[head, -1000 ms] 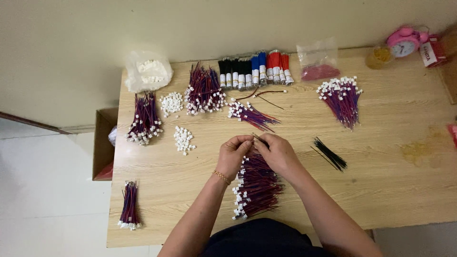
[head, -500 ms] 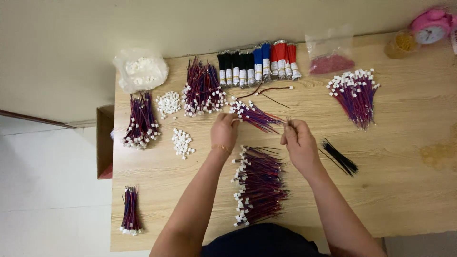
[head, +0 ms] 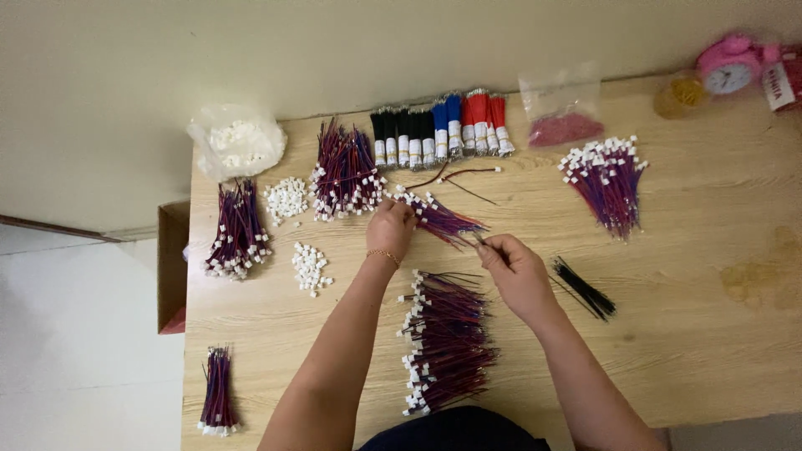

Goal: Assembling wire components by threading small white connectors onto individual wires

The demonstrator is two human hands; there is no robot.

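Observation:
A small bundle of purple-red wires with white connectors (head: pixel 443 219) lies on the wooden table (head: pixel 685 334) past my hands. My left hand (head: pixel 389 227) rests closed on its connector end. My right hand (head: pixel 511 269) pinches the thin free ends of wires at the bundle's right tip. A large pile of the same wires (head: pixel 444 341) lies just below my hands, near the front edge.
More wire bundles lie at the left (head: pixel 238 230), far left front (head: pixel 218 399), back middle (head: pixel 342 174) and right (head: pixel 606 179). Loose white connectors (head: pixel 310 267), a bag of connectors (head: pixel 236 144), coloured tubes (head: pixel 439 129), black ties (head: pixel 582 288), a pink clock (head: pixel 725 65).
Both hands have moved away from the big pile toward the far small bundle. The left hand came down on its connector end and the right hand took hold of the wire tips.

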